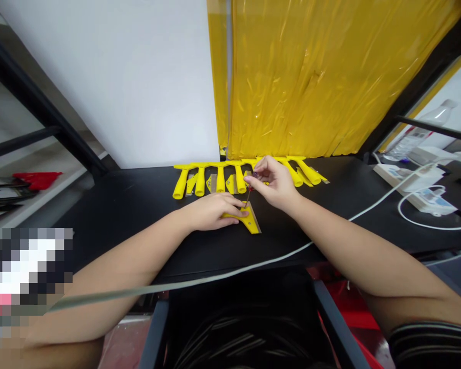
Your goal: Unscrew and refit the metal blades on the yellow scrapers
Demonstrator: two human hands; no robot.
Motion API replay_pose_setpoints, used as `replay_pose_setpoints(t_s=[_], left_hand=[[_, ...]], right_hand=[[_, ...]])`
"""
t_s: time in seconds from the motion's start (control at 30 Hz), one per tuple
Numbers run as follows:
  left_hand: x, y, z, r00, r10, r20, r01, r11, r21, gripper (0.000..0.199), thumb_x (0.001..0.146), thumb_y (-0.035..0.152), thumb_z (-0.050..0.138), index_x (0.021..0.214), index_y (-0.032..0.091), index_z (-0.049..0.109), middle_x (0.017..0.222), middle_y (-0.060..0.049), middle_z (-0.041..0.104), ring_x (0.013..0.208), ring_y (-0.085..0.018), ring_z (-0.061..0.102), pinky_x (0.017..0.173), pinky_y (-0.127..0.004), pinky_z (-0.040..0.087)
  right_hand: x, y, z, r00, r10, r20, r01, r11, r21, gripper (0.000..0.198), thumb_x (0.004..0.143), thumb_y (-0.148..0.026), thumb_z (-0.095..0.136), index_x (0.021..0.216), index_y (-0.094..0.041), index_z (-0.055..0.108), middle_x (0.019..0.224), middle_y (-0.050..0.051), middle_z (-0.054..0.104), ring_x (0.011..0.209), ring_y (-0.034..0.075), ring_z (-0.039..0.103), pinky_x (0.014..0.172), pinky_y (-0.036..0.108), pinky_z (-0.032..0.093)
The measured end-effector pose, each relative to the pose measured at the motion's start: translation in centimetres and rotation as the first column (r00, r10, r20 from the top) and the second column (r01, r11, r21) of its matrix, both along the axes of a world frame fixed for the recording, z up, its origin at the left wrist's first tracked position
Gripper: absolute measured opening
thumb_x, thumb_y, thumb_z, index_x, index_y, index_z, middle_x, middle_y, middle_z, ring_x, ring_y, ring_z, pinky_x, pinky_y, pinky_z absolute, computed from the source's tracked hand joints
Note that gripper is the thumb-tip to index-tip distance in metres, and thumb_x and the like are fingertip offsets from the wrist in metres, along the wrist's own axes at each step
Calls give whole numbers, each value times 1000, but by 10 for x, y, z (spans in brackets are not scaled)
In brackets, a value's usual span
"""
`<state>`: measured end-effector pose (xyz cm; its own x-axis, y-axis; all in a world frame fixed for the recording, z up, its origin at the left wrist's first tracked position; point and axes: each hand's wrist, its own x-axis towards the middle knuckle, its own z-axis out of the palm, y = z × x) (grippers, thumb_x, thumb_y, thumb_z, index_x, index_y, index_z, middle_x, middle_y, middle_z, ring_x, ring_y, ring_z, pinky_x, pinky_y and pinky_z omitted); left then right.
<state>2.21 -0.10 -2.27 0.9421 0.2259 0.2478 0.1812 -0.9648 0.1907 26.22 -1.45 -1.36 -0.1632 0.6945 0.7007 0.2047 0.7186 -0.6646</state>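
A yellow scraper [252,223] with a flat metal blade lies on the black table, its blade to the right. My left hand [217,211] is closed round its handle and holds it down. In my right hand [274,182] is a small screwdriver [248,197], pinched between thumb and fingers. Its thin shaft points down, with the tip at the upper part of the scraper head; the exact contact is too small to make out. Just beyond my hands, several more yellow scrapers [220,177] lie in a row, partly hidden by my right hand.
A white cable [284,255] crosses the table's front and passes beneath my right forearm. Power strips [415,189] and a plastic bottle [420,130] are at the right. A white panel [149,82] and yellow sheeting [311,77] stand behind the table [130,200].
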Motion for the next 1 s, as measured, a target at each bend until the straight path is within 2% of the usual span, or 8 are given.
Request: replay_pose_setpoints(t_s=[0.1, 0.23, 0.83, 1.0], left_hand=[[0, 0, 0, 1000, -3, -11, 3, 1000, 11, 31, 101, 24, 67, 130, 27, 77, 139, -10, 71, 114, -28, 70, 101, -43, 55], [0, 0, 0, 1000, -2, -3, 2, 1000, 8, 31, 100, 24, 68, 130, 28, 77, 138, -11, 72, 116, -28, 70, 102, -43, 55], [0, 0, -1, 1000, 2, -20, -2, 1000, 2, 31, 101, 24, 67, 130, 27, 77, 141, -9, 70, 117, -27, 70, 103, -43, 55], [-1, -1, -1, 1000, -1, -16, 1, 1000, -10, 31, 101, 24, 66, 130, 26, 77, 138, -10, 71, 121, -28, 69, 106, -42, 54]], right_hand=[[1, 1, -2, 1000, -9, 29, 7, 998, 55, 38, 87, -45, 84, 88, -25, 51, 84, 0, 58, 66, 15, 56, 58, 31, 52], [0, 0, -2, 990, -106, 95, 92, 985, 143, 39, 88, -44, 83, 85, -25, 50, 83, 1, 57, 66, 16, 56, 60, 33, 52], [-3, -3, -3, 984, -165, 67, 154, 978, 144, 40, 88, -45, 82, 86, -25, 48, 82, 0, 57, 66, 17, 56, 60, 34, 52], [-8, -6, -2, 985, -150, 85, 131, 970, 203, 39, 86, -43, 85, 84, -25, 50, 86, 2, 57, 65, 16, 53, 59, 34, 50]])
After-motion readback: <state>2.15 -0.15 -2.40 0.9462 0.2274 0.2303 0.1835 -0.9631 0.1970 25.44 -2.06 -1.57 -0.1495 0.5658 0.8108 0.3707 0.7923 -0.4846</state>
